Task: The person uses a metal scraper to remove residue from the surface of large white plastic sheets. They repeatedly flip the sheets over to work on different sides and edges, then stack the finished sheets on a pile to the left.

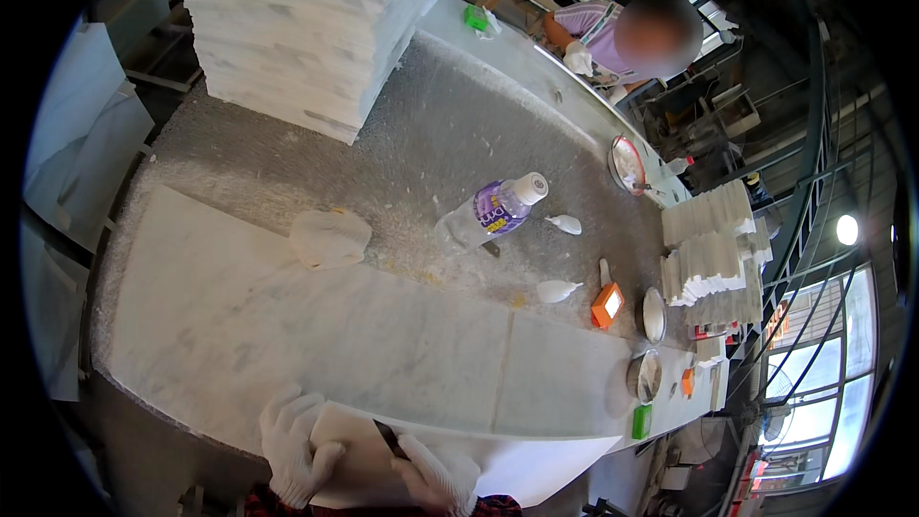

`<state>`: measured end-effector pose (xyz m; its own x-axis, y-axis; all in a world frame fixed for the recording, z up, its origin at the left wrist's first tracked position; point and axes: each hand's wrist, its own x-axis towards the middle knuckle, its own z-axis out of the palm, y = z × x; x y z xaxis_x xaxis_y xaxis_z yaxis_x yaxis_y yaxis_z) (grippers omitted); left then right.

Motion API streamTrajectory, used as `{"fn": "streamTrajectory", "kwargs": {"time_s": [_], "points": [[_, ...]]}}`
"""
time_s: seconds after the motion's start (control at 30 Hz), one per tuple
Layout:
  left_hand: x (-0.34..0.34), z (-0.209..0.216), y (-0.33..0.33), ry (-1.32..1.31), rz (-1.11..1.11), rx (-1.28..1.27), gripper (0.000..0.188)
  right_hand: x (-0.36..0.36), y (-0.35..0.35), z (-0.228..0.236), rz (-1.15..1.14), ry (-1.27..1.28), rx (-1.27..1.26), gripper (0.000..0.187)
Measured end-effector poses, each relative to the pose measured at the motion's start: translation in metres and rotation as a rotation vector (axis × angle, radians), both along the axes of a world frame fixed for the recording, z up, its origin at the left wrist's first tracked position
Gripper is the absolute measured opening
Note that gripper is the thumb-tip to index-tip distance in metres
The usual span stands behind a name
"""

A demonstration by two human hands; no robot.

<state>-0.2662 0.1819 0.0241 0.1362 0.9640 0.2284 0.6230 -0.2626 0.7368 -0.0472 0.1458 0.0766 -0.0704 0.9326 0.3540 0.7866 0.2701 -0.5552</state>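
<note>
A white stone slab (507,464) is tilted at the near edge of the workbench. My left hand (295,445), in a white glove, grips the slab's left end with its thumb across the face. My gloved right hand (438,474) is closed around a thin, dark flat piece (386,437), which lies against the slab's face; its exact kind is hard to make out. Beyond the hands, larger pale slabs (412,335) lie flat on the bench. A crumpled white cloth (330,237) rests on their far edge.
A clear plastic bottle (490,214) leans mid-bench near white squeeze bulbs (555,290). An orange box (607,305), bowls (645,376) and a green box (641,421) stand to the right. Slab stacks rise at far left (287,29) and right (708,249). A co-worker (613,43) is across the bench.
</note>
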Motion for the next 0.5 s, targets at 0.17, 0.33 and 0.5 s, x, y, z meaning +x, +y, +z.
{"fn": "streamTrajectory", "kwargs": {"time_s": [0.17,0.33,0.5], "points": [[-0.003,-0.001,-0.002,0.026,0.001,0.045,0.052,0.001,0.0,0.002,0.076,0.019,-0.002,0.049],[0.002,0.002,-0.001,0.001,0.019,0.01,0.05,-0.001,-0.001,0.006,0.002,-0.006,-0.244,0.04],[0.006,0.008,-0.002,-0.01,0.034,0.057,0.044,-0.007,-0.006,0.005,-0.096,-0.085,-0.21,0.04]]}}
